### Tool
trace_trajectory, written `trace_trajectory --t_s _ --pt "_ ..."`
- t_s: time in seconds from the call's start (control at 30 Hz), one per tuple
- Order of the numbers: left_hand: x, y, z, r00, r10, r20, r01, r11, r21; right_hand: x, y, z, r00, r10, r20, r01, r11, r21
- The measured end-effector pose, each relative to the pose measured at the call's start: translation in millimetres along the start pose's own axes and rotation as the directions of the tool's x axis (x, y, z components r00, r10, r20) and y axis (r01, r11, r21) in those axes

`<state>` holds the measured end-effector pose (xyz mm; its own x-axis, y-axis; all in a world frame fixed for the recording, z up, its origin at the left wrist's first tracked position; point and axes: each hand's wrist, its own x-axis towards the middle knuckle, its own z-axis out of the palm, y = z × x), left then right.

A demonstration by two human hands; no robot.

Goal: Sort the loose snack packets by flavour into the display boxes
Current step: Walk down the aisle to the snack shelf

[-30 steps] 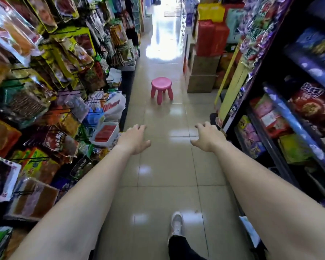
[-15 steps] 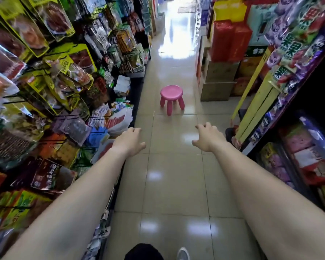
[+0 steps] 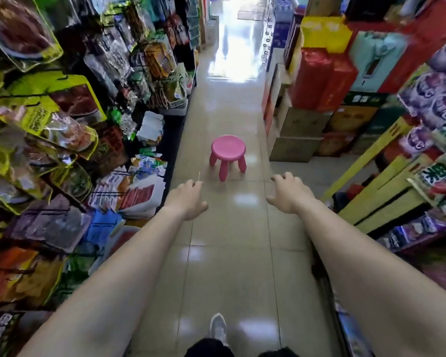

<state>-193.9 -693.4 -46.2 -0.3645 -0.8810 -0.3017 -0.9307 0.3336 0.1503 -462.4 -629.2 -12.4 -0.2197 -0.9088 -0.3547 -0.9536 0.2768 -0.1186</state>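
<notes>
Left of the pink stool [image 3: 228, 146], snack packets [image 3: 67, 132] hang crowded on racks, and white display boxes [image 3: 150, 208] sit low beside the aisle floor [image 3: 232, 253]. The left hand [image 3: 188, 199] reaches out short of the stool, fingers loosely curled, nothing seen in them. The right hand [image 3: 289, 194] does likewise, fingers spread and bent. Right of the stool stand stacked cartons [image 3: 301, 130] and shelves of purple packets [image 3: 433, 99].
</notes>
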Motion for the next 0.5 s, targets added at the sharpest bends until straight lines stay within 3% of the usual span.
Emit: trace_trajectory --t_s 0.5 --pt "303 -39 -83 0.999 -0.024 0.026 0.024 1.000 -0.006 312 -36 -72 0.999 -0.051 0.017 0.051 0.998 0.046"
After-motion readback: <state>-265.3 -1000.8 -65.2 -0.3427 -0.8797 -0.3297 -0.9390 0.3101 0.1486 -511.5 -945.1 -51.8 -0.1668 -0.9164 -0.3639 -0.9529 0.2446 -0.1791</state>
